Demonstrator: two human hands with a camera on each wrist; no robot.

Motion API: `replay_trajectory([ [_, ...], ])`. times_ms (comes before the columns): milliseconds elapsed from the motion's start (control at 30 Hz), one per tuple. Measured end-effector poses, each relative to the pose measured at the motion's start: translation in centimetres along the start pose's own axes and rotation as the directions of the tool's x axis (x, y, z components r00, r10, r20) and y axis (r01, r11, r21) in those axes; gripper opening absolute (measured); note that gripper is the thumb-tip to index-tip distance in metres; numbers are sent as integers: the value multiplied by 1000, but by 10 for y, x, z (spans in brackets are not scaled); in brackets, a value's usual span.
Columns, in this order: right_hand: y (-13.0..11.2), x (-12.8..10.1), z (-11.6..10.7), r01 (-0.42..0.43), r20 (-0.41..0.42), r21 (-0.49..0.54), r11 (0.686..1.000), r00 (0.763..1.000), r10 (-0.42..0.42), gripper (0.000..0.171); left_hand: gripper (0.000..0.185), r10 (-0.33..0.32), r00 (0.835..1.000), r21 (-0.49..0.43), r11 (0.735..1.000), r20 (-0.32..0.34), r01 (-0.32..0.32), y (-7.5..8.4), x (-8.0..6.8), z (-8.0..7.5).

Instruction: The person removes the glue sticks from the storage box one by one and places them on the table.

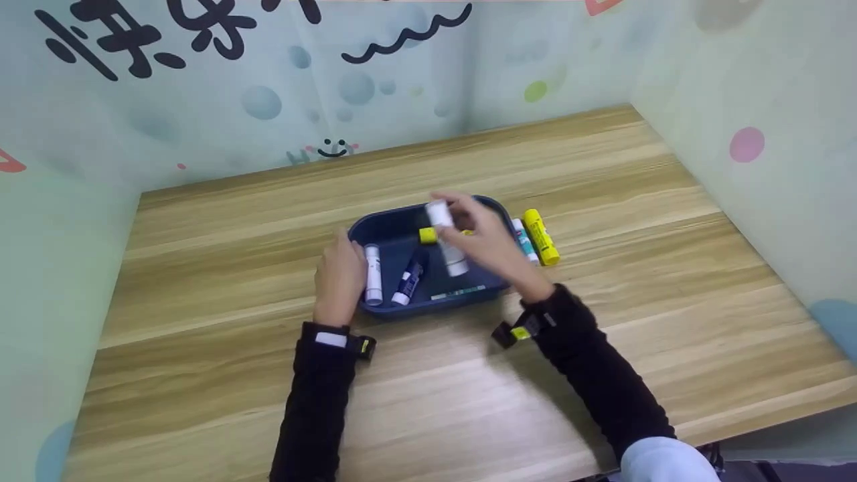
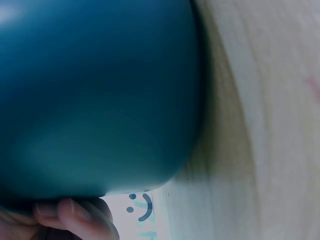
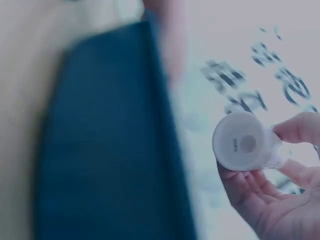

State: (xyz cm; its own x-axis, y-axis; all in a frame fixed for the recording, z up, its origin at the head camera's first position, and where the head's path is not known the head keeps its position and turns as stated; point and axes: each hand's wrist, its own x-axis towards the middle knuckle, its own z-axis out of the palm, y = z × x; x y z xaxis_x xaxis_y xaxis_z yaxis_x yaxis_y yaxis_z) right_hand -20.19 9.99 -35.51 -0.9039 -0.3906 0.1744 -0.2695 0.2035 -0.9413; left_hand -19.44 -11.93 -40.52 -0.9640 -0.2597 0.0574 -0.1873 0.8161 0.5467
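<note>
We are loading glue sticks into the blue tray (image 1: 492, 207) on the wooden surface (image 1: 602, 167). Our right hand (image 1: 485, 244) pinches a white glue stick (image 1: 447, 237) above the tray; our left hand (image 1: 339, 278) grips the tray's left edge, fingers curled round it. Two sticks (image 1: 373, 273) already lie inside, and a yellow stick (image 1: 541, 236) and a teal-capped one wait just beside the tray. Next, we judge, comes lowering the white stick in and letting go. Only the right wrist view shows the stick's round end (image 3: 242, 141); the left wrist view shows fingertips (image 2: 75, 215) under the tray wall
</note>
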Motion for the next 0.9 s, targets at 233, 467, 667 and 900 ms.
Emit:
replay_trajectory([
  [233,0,1,-58,-175,-63,-93,980,984,169,49,27,9,1000,-5,1000,-2,-9,0,0,0],
  [467,16,-4,-100,-335,-103,-231,914,942,319,51,29,12,1000,-11,1000,7,-12,1,0,-1],
  [667,35,-9,-126,-424,-112,-253,870,906,409,52,30,4,1000,-13,1000,7,-4,1,0,0],
  [900,57,-10,-139,-481,-140,-319,816,876,462,53,28,-1,1000,-21,1000,18,1,-1,0,0],
])
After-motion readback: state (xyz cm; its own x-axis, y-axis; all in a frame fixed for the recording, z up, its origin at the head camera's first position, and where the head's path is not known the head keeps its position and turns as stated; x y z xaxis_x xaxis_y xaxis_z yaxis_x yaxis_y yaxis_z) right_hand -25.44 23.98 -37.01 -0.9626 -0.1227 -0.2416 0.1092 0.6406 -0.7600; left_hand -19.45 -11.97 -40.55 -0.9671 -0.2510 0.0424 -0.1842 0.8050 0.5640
